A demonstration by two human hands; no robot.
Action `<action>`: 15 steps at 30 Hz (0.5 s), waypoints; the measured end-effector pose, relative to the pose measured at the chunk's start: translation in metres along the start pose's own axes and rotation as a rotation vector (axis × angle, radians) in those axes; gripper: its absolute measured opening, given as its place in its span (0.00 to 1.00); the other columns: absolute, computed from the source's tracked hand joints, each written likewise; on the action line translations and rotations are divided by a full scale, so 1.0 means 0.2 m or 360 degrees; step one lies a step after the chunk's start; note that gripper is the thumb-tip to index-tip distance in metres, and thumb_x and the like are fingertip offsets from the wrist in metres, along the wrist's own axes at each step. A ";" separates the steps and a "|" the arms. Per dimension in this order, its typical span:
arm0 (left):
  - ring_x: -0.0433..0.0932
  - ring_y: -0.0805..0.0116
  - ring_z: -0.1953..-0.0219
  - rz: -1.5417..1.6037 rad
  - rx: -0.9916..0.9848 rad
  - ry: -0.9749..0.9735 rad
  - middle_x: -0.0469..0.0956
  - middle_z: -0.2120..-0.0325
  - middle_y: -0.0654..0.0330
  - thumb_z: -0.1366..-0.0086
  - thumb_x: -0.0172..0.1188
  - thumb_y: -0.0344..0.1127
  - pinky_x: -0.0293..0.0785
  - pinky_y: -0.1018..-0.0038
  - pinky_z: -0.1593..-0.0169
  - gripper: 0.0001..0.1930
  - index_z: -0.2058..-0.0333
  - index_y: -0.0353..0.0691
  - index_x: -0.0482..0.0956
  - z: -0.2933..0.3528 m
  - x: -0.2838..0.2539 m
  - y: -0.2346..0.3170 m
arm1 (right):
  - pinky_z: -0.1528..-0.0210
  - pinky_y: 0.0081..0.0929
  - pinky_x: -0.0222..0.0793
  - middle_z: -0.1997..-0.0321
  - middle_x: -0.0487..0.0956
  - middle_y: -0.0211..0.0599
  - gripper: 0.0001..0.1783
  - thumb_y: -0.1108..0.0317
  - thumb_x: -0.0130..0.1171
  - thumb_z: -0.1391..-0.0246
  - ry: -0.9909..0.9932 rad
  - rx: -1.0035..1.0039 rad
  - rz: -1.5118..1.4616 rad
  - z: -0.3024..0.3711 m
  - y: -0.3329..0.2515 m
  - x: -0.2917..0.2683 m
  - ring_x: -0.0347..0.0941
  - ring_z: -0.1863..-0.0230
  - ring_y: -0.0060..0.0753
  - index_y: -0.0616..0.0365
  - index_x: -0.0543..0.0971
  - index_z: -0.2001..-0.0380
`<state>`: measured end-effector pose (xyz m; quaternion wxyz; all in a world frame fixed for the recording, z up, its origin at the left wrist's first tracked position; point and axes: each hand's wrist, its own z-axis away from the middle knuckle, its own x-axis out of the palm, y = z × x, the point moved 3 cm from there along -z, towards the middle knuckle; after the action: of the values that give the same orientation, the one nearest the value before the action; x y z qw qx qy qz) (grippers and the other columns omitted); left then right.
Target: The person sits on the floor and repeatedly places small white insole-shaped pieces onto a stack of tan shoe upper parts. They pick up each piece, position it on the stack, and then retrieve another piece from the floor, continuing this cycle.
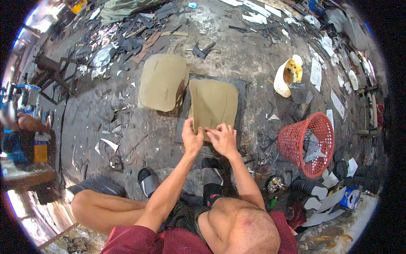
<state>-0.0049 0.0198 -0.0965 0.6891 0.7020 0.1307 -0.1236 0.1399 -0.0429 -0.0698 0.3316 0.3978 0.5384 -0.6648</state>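
A tan sheet (216, 99) with curved outlines and small marks lies in front of me on a dark flat board (242, 95). Gripping its near left corner is my left hand (193, 139), thumb on top and fingers at the side edge. My right hand (225, 139) is closed at the near edge, with thumb and fingertips pinching the sheet there. To the left of this sheet, a stack of similar tan sheets (163, 80) with rounded corners rests on the floor.
A red plastic basket (291, 137) with grey scraps leans at the right. Beyond it lies a cut white container (282, 80) with brown residue inside. Dark offcuts (150, 44) and white scraps litter the far floor. A person (31, 122) sits at the far left.
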 end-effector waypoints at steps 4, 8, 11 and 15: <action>0.78 0.67 0.49 0.1279 -0.0817 -0.0004 0.78 0.51 0.59 0.40 0.63 0.18 0.76 0.68 0.47 0.22 0.47 0.38 0.72 0.02 -0.01 0.11 | 0.44 0.35 0.75 0.40 0.76 0.35 0.24 0.72 0.66 0.42 0.0628 0.0823 -0.2245 -0.03 0.12 0.03 0.76 0.45 0.34 0.64 0.76 0.43; 0.79 0.65 0.53 0.1365 -0.1036 -0.0073 0.80 0.53 0.60 0.39 0.63 0.21 0.77 0.67 0.52 0.23 0.45 0.40 0.73 0.14 -0.07 0.13 | 0.45 0.34 0.77 0.50 0.82 0.37 0.19 0.73 0.62 0.40 0.0242 0.0797 -0.2853 -0.06 0.11 0.04 0.81 0.51 0.33 0.61 0.76 0.46; 0.79 0.63 0.50 0.1634 -0.1342 -0.0155 0.79 0.50 0.59 0.37 0.62 0.24 0.77 0.65 0.48 0.22 0.44 0.37 0.72 0.18 -0.07 0.05 | 0.45 0.34 0.77 0.49 0.82 0.37 0.20 0.73 0.61 0.40 -0.0134 0.0691 -0.3194 -0.04 0.07 0.02 0.80 0.49 0.34 0.62 0.74 0.44; 0.80 0.67 0.52 0.1704 -0.1604 -0.0141 0.80 0.51 0.60 0.37 0.62 0.22 0.79 0.70 0.50 0.19 0.47 0.38 0.75 0.15 -0.09 -0.04 | 0.46 0.33 0.79 0.45 0.80 0.42 0.28 0.74 0.60 0.39 -0.0107 0.0507 -0.3276 -0.01 0.03 -0.03 0.80 0.48 0.33 0.64 0.68 0.37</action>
<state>-0.0254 -0.0112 -0.0988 0.8988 0.2623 -0.2169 0.2764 0.1486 -0.0416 -0.0674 -0.4372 -0.2332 0.5139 -0.7002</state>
